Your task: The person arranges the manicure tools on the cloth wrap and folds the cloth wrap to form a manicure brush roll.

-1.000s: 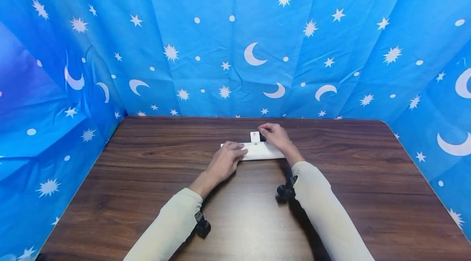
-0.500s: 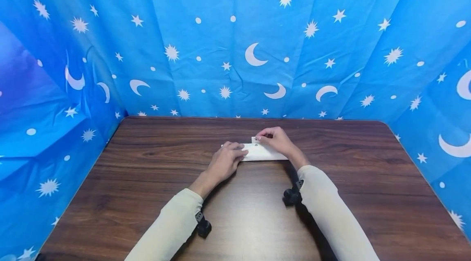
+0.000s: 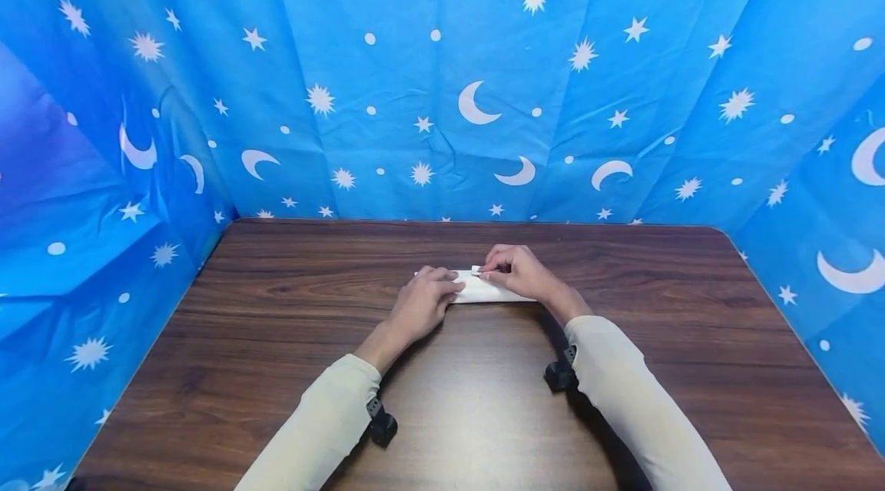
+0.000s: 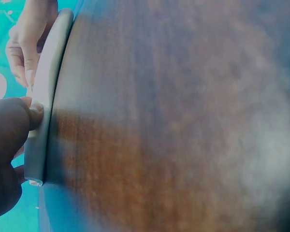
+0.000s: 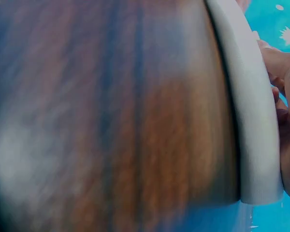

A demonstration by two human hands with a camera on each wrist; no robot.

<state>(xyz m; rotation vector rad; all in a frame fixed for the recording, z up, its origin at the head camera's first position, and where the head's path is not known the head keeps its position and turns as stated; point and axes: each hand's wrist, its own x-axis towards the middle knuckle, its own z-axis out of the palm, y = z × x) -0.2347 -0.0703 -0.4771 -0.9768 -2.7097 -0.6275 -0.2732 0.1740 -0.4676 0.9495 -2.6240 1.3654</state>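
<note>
A long, narrow white pouch [image 3: 487,291] lies on the table's far half, running left to right. My left hand [image 3: 423,297] holds its left end, thumb on the top face and fingers toward the back edge. At the back edge, my right hand [image 3: 518,272] pinches the short white snap tab [image 3: 475,270] between thumb and index finger, folded over onto the pouch near its middle. In the left wrist view the right fingertips are close to the left thumb [image 4: 36,115]. The right wrist view shows the pouch's rounded near side [image 5: 258,140], with the right hand behind it.
The dark wood-grain table [image 3: 276,260] extends around the pouch on every side. A blue cloth [image 3: 401,76] printed with moons and stars hangs behind it and along both sides. Small black cameras [image 3: 561,374] sit at both wrists.
My right hand has moved from beside the raised tab to grip it, folding it forward and down onto the pouch. The right forearm has shifted slightly right; the left hand has stayed put.
</note>
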